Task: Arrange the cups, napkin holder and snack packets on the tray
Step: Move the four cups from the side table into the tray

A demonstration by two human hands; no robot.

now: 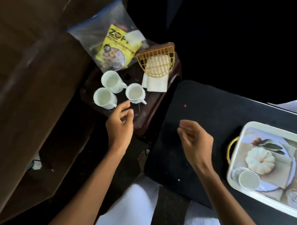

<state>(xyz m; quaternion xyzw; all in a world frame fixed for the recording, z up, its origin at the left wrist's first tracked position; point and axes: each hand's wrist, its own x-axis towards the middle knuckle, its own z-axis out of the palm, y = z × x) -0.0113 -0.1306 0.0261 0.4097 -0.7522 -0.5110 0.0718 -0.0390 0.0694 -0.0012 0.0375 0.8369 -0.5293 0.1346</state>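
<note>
hands: left hand (120,121) loosely open, empty, by cups (135,92); right hand (194,139) half-curled, empty | three cups, napkin holder (157,59), packets (118,48) on stool (157,102); one cup (249,180) at tray (259,129) near corner on bench (203,106) | risk: cups touching, handles near; careless lift may knock neighbour off stool edge

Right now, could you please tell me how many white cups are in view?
4: three white cups clustered on the brown stool, at and; one on the tray. None seems hidden.
</note>
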